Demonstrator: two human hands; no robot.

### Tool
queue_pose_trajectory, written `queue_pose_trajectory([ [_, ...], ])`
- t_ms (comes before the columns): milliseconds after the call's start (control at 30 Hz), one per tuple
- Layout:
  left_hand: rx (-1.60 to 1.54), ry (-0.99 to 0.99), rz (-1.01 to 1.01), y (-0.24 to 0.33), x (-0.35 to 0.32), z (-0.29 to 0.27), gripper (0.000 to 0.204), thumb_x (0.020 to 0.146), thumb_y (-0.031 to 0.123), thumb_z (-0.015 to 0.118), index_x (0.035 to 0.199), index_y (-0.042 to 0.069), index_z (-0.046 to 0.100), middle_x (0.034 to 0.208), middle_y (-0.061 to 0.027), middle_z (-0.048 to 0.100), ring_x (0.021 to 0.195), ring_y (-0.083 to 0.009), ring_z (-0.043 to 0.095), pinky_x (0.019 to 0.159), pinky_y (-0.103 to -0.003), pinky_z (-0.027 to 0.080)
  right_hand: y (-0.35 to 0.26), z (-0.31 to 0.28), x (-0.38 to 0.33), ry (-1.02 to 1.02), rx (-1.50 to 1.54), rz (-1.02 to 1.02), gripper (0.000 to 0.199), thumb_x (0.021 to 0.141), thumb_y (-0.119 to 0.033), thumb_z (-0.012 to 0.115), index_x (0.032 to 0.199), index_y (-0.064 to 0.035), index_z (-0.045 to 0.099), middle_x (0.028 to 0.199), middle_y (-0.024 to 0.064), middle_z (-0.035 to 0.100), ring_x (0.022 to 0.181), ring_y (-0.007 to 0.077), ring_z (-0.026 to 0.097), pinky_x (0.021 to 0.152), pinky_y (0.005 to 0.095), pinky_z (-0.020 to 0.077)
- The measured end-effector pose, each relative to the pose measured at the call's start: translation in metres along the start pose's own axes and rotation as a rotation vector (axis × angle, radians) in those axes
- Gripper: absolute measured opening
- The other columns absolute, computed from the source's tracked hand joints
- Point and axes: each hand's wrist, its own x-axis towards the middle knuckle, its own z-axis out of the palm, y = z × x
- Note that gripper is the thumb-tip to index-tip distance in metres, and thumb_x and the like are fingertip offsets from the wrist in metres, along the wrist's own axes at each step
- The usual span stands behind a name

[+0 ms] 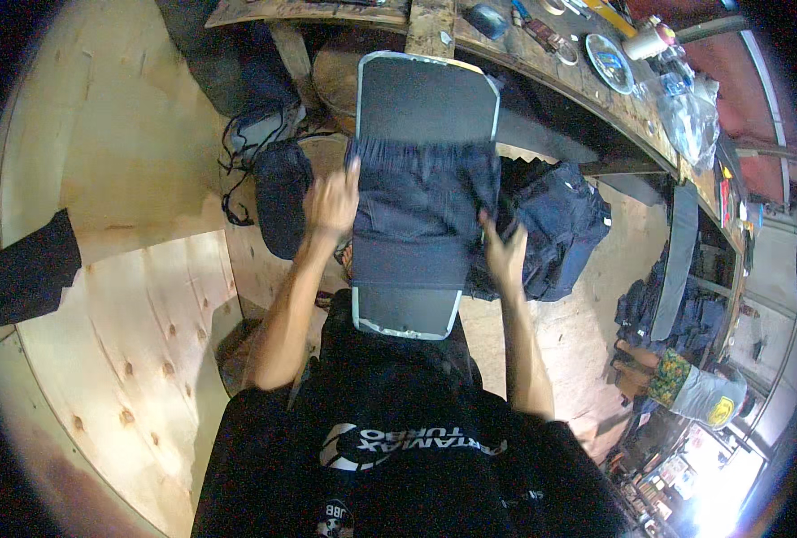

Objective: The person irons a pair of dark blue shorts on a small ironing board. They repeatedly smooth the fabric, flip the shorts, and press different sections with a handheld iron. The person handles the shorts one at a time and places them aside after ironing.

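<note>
A dark blue garment with a gathered elastic waistband is fitted around a long grey board with rounded corners and pale edges. The board shows bare above the waistband and below the hem. My left hand is closed at the garment's left edge, just below the waistband, with its fingertips partly hidden. Lower on the opposite edge, my right hand pinches the cloth, thumb in front and the other fingers mostly out of sight. Both hands are slightly blurred.
A pile of dark garments lies right of the board; another dark cloth sits left. The wooden workbench beyond carries a round dish, a thread cone and plastic bags. Another person is at far right.
</note>
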Motion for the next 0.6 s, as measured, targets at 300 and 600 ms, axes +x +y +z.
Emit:
queue_pose_trajectory([
  [300,-0.6,0.096,-0.213,-0.005,-0.215,-0.062,0.046,0.101,0.028,0.071,0.141,0.004,0.069,0.142,-0.019,0.066,0.133,-0.0431,0.06,0.117,-0.053,0.044,0.047,-0.023,-0.219,-0.281,0.26,0.215,0.065,0.101,-0.015,0.076,0.156,0.0068,0.049,0.156,0.0266,0.057,0.147,0.0341,0.054,0.121,0.0445,0.0434],
  [600,-0.414,-0.126,0.691,0.096,-0.062,-0.089,0.047,0.089,0.029,0.083,0.135,0.021,0.076,0.128,-0.0031,0.069,0.115,-0.028,0.062,0.096,-0.046,0.048,0.046,-0.011,-0.221,-0.227,0.264,0.22,0.072,0.102,-0.023,0.076,0.157,0.0106,0.045,0.155,0.0308,0.056,0.145,0.0381,0.055,0.122,0.0446,0.043],
])
